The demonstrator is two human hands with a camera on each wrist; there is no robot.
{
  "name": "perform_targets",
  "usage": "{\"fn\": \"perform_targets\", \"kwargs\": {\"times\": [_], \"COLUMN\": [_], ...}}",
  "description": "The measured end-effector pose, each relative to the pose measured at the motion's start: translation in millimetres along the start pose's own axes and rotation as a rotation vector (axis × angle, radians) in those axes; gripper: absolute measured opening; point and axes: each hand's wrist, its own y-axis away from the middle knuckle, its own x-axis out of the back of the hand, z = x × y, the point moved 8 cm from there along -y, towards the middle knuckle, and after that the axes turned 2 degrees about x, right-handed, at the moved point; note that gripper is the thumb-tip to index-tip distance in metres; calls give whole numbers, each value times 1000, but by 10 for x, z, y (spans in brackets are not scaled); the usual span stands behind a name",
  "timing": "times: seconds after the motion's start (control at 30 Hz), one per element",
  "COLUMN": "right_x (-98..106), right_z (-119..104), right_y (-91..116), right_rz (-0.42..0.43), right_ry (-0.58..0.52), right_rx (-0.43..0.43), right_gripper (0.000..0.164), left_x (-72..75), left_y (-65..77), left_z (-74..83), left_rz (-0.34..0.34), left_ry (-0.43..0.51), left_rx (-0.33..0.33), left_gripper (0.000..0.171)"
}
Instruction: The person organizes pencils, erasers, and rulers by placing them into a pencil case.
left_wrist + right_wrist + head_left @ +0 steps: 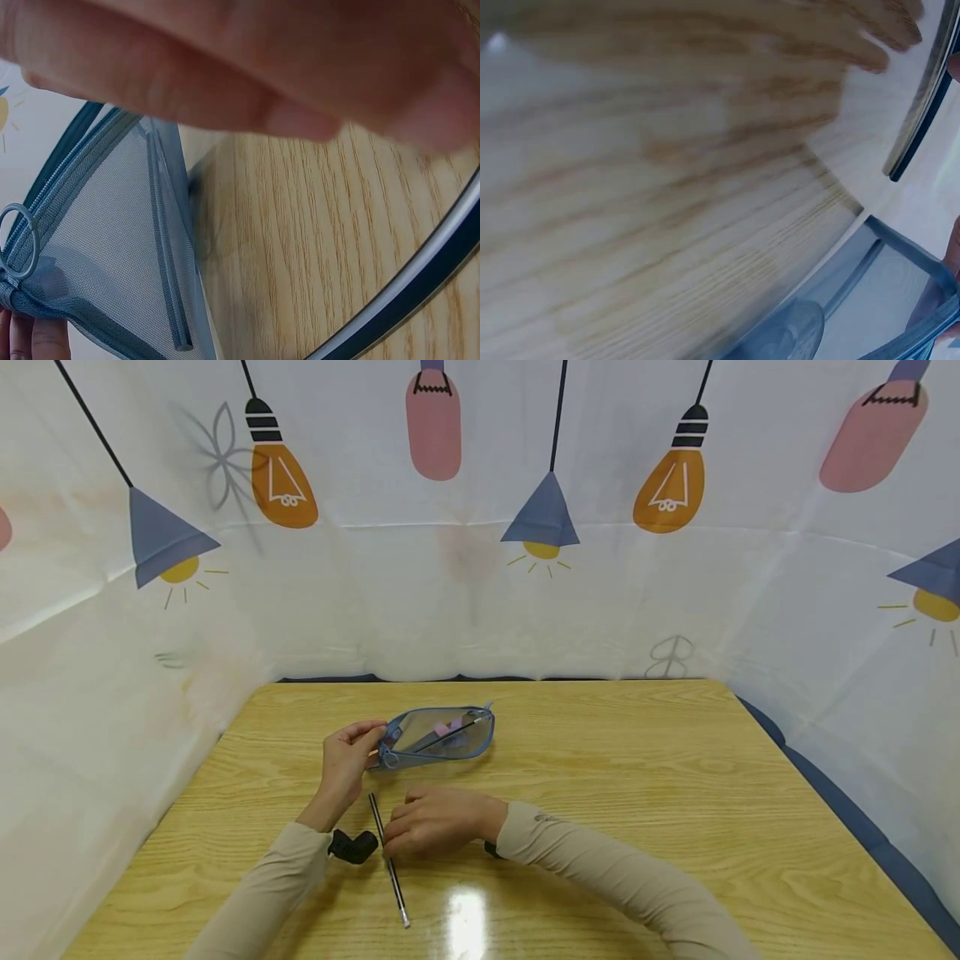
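My left hand (345, 772) pinches the left end of a see-through mesh pencil case (480, 745) with blue edging and a ring zip pull (34, 244). Through the mesh show a dark pencil (444, 737) and some pink and purple small things (441, 728). My right hand (442, 822) is nearer to me, its fingers curled around the middle of a black and silver pencil (397, 893). One end of that pencil points toward the case. In the right wrist view a fingertip (954, 67) overlaps the pencil's side.
A light wood-grain table (615, 793) lies under everything. Behind it hangs a white cloth (465, 610) printed with lamps and bulbs, and it also rises along both sides. A black wrist device (352, 847) sits on the left forearm close to the pencil.
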Motion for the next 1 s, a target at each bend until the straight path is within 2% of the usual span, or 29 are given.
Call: {"fn": "perform_targets", "kwargs": {"times": [0.4, 0.67, 1.0], "right_x": [-16, -48, -86], "right_z": [-11, -14, 23], "right_y": [-25, -58, 13], "right_rz": [-17, -61, -95], "right_ry": [-10, 5, 78], "right_rx": [5, 10, -46], "right_gripper": [29, 23, 20], "left_x": [-2, 5, 5], "left_y": [-14, -1, -8], "left_z": [-32, -33, -39], "left_rz": [10, 12, 2], "left_ry": [-1, 4, 7], "left_rx": [9, 7, 13], "left_gripper": [28, 26, 27]}}
